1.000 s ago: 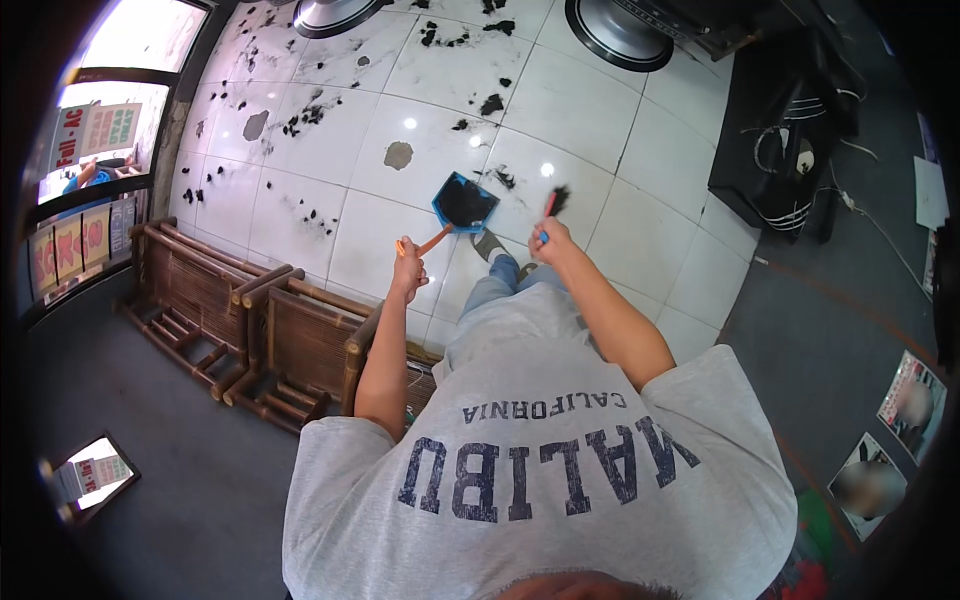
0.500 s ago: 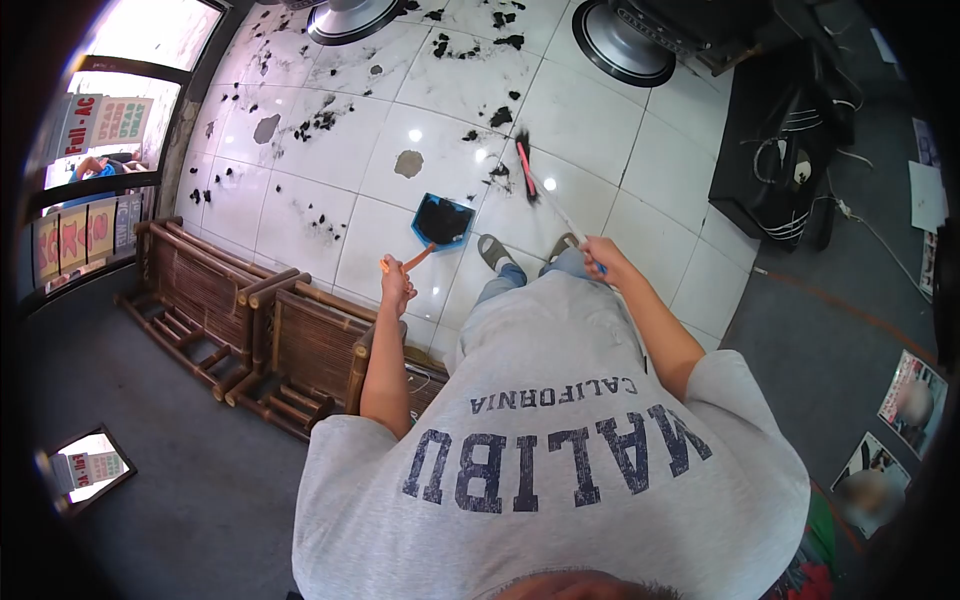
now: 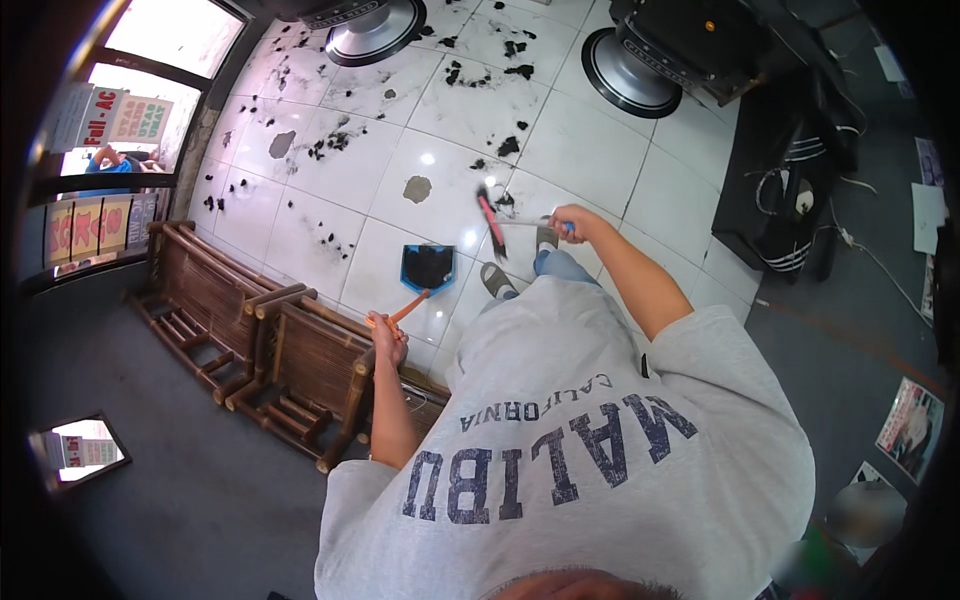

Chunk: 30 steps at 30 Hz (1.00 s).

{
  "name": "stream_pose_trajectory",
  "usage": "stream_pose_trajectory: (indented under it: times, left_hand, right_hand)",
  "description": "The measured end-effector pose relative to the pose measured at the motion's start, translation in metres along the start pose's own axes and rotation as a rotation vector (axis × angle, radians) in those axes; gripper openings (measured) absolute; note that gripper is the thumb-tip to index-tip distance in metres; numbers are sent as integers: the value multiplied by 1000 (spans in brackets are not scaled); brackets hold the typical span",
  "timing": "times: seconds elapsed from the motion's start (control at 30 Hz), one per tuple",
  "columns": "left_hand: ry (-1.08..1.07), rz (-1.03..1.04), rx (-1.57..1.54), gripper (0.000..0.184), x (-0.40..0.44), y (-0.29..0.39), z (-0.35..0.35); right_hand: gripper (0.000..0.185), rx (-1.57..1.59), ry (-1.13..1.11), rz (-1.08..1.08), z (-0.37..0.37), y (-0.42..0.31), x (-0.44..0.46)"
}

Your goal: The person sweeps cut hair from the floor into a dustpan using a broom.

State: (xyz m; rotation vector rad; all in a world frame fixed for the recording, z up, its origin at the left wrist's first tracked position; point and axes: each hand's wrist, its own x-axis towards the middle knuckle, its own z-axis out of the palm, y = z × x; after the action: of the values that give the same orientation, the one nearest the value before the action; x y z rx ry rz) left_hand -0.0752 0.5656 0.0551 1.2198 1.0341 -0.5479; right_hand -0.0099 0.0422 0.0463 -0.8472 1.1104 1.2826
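Window (image 3: 172, 38) bright; tiles (image 3: 585, 150) glint; edges bowed, dark; broom (image 3: 491, 222) perhaps blurred.

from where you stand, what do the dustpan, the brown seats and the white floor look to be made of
Dustpan: probably plastic, smooth blue, judging by its even color and thin rim. Brown seats: likely bamboo with a varnished look, since the round poles show joint-like rings. White floor: glossy tile, perhaps ceramic, as straight joints form a grid and bright spots reflect on it.
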Motion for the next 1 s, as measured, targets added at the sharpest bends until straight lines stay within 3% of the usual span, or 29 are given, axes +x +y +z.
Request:
stream_pose_trajectory:
  times: [0.23,0.4,0.5,0.6,0.7,0.8,0.9,1.0]
  left_hand:
    - [44,12,72,50,-14,6,53]
    - [21,6,174,52,-5,16,110]
    - [-10,32,276,52,4,17,143]
    - [-27,30,353,52,18,17,181]
    - [-38,25,408,54,28,19,214]
    - [-43,16,467,55,36,22,248]
    - [-62,14,512,58,38,23,278]
    - [-94,-37,533,49,43,23,303]
  right_hand:
    - [35,-115,191,-176,-56,-52,-25]
    - [10,-157,404,-440,-79,10,-99]
    - [19,-34,419,-532,-98,50,-135]
    - [34,-108,523,-628,-116,64,-144]
    - [36,-284,598,-711,-135,49,-133]
    - [40,-633,747,-632,-155,12,-107]
    - [28,-716,823,-573,-145,-11,-76]
    - [26,-745,721,-447,-101,-4,-34]
